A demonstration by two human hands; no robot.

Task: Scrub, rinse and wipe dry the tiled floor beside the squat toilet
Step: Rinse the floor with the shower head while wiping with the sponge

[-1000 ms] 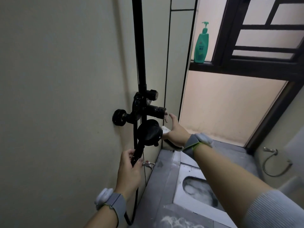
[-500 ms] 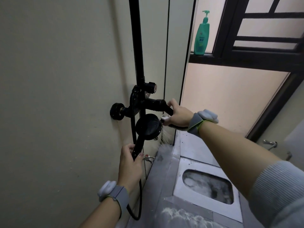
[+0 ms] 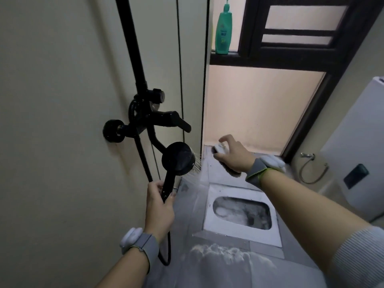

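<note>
From the head camera, our left hand grips the black shower head by its handle, water spraying onto the grey tiled floor beside the squat toilet. Our right hand holds a white scrub brush, fingers curled around it.

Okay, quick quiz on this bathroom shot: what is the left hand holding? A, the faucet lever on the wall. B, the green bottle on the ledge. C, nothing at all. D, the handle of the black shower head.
D: the left hand has its fingers curled round the handle of the black shower head, which is spraying water, while the green bottle stands untouched on the ledge and the faucet lever is free.
</note>
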